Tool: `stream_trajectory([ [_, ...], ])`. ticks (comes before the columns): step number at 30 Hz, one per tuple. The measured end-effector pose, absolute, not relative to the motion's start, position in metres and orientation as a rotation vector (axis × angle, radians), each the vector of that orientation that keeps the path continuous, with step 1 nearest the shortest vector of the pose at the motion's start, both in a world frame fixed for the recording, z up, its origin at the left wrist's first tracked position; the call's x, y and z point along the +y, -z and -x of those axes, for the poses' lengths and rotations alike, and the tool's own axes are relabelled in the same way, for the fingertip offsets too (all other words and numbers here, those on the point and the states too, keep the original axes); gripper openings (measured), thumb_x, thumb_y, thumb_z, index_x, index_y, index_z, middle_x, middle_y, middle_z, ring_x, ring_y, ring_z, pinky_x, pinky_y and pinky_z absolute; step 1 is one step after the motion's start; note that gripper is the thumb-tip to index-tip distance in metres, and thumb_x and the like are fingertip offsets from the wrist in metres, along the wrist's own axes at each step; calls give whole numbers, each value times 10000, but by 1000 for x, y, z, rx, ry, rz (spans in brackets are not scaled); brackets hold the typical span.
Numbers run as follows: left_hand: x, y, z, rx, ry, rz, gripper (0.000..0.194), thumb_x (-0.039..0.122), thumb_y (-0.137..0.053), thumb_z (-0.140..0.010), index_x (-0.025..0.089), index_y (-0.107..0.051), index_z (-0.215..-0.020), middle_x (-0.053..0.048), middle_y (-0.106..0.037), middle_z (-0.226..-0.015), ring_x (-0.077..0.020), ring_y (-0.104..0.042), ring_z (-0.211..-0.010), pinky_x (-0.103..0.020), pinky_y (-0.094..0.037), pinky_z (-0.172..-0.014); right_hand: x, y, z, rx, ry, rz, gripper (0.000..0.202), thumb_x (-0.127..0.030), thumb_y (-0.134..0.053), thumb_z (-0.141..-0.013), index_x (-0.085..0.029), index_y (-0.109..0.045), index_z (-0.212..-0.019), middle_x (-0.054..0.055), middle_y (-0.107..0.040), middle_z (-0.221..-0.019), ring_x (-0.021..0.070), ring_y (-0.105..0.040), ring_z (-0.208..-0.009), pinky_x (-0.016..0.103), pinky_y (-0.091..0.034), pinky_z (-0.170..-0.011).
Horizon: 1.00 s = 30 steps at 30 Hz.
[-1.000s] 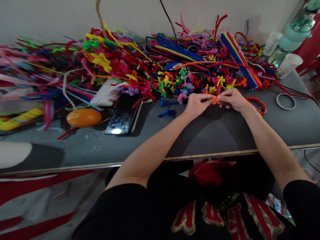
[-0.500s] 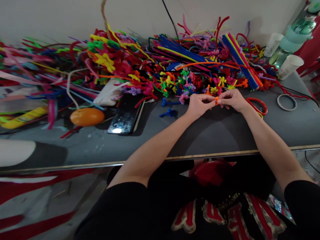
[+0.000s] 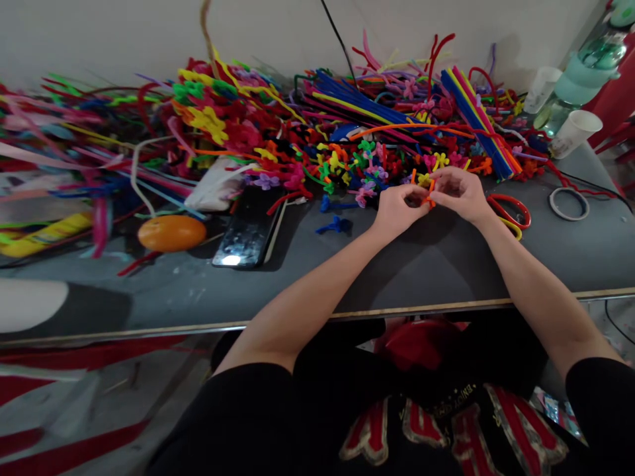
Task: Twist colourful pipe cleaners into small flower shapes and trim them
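Note:
Between my two hands is a small orange pipe cleaner [image 3: 431, 192], bent, with a short end sticking up. My left hand [image 3: 399, 206] pinches it from the left, thumb and forefinger closed on it. My right hand [image 3: 461, 192] meets it from the right, its thumb and fingertips curled on the orange piece. Part of the piece is hidden behind the fingers. Left of my left hand lie a dark blue pipe-cleaner flower [image 3: 336, 225] and another blue piece [image 3: 333, 203]. Red-handled scissors [image 3: 516, 206] lie beside my right wrist.
A heap of coloured pipe cleaners and flowers [image 3: 248, 125] runs along the wall. A phone [image 3: 243, 238] and an orange fruit-like object [image 3: 171, 233] lie at left. At right are a tape roll [image 3: 569, 202], paper cups [image 3: 577, 134] and a bottle [image 3: 570, 89].
My right hand's fingers have lifted and opened a little around the orange pipe cleaner, and more of it now shows. My left hand stays almost in place.

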<state>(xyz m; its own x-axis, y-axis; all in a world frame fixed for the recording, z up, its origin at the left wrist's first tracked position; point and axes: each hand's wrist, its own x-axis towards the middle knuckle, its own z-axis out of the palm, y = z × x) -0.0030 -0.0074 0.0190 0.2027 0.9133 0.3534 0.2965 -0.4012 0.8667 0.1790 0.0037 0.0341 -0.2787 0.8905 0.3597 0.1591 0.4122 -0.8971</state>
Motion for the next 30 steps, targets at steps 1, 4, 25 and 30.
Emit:
stream_trajectory([
  [1,-8,-19,3,1152,-1195,-1852,140,199,-753,-736,143,-746,-864,-43,-771,-808,-145,-701,-723,-249,-553,-691,2,-34,-178,-1755,-900,947,374,-489,-825,-713,-193,-741,-925,1,-693,-719,100,-589,-596,240,-461,-545],
  [4,-8,-18,3,1235,-1263,-1863,176,143,-724,-742,137,-717,-917,-60,-772,-888,-157,-716,-809,-265,-559,-776,0,-30,-175,-1797,-760,1041,270,-448,-802,-748,-183,-770,-790,25,-721,-712,111,-604,-588,255,-467,-549],
  [25,7,-9,8,937,-1352,-1438,359,480,-833,-724,164,-809,-893,-63,-795,-856,-156,-722,-760,-280,-577,-728,4,-24,-164,-1371,-1179,989,413,-555,-855,-644,-206,-832,-863,23,-731,-698,98,-589,-563,182,-405,-372],
  [30,5,-10,10,958,-1362,-1531,319,456,-812,-755,158,-808,-866,-75,-796,-849,-183,-740,-796,-294,-584,-746,3,-23,-165,-1402,-1159,996,395,-521,-885,-615,-216,-830,-861,10,-719,-670,94,-581,-534,175,-391,-352],
])
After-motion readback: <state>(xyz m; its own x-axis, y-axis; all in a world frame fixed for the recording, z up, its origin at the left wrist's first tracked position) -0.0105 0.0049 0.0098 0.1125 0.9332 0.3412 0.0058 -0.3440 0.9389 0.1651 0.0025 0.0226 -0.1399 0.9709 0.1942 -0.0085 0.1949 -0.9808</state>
